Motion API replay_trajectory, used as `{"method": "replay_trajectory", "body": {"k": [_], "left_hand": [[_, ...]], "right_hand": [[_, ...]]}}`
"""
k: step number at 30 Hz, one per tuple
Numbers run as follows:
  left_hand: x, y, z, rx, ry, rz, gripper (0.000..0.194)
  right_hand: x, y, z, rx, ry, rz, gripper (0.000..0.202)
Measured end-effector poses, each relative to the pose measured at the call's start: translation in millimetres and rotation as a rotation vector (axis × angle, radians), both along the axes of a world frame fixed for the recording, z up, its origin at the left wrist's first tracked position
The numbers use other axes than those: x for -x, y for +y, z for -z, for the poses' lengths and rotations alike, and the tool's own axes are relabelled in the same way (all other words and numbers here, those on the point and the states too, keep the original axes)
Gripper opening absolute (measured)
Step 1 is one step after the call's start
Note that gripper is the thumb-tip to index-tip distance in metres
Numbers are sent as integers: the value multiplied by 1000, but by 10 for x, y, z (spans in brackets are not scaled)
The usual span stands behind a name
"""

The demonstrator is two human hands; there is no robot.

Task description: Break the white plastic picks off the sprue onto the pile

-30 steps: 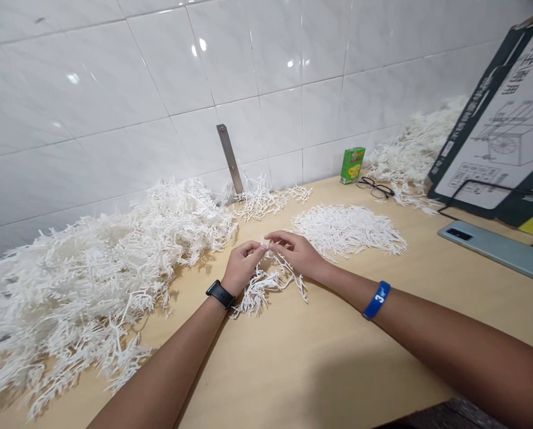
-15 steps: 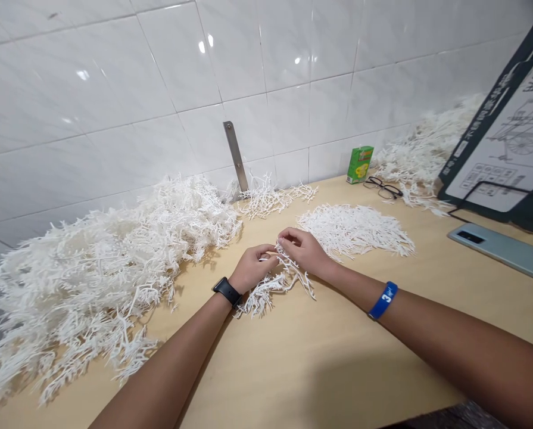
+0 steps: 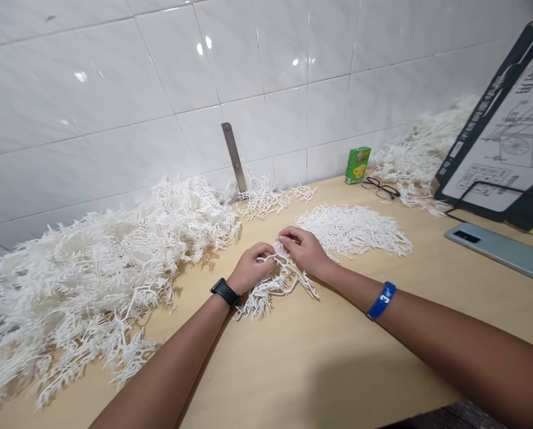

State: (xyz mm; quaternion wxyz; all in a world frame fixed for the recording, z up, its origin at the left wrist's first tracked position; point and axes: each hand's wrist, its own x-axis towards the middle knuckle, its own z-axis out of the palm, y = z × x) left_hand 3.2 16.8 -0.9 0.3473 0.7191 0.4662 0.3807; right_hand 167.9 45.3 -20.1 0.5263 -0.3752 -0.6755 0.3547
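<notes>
My left hand (image 3: 251, 266), with a black watch at its wrist, is closed on a white branching plastic sprig (image 3: 295, 275). Fingertips of my right hand (image 3: 305, 250) pinch the upper end of the same white strands, close beside the left fingers. Thin stems hang down below both hands toward the table. Under the left hand lies a small tuft of white sprigs (image 3: 259, 298). Just beyond the right hand is a flat heap of short white pieces (image 3: 353, 229). The fingers partly cover where the strands are gripped.
A large pile of white sprigs (image 3: 114, 280) covers the left of the table (image 3: 266, 369). Along the tiled wall are a metal strip (image 3: 234, 158), a green box (image 3: 358, 165) and glasses (image 3: 381, 188). A phone (image 3: 501, 250) and a big carton (image 3: 498, 137) are at right.
The stems hanging between my hands have shifted slightly, reaching a little further right. Both hands stay nearly in place, and the whole view has moved a little.
</notes>
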Motion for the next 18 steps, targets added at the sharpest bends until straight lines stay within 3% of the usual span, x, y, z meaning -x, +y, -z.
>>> {"method": "replay_trajectory", "body": {"k": [2, 10, 14, 18], "left_hand": [[7, -2, -10, 8, -39, 3, 6], [25, 3, 24, 318, -407, -12, 17], [45, 44, 45, 280, -435, -148, 11], [100, 109, 17, 128, -445, -355, 11]], "right_hand": [[1, -7, -8, 4, -3, 0, 15], [10, -73, -74, -24, -47, -5, 18], [-29, -123, -148, -50, -89, -44, 24], [-65, -200, -194, -50, -410, -218, 28]]}}
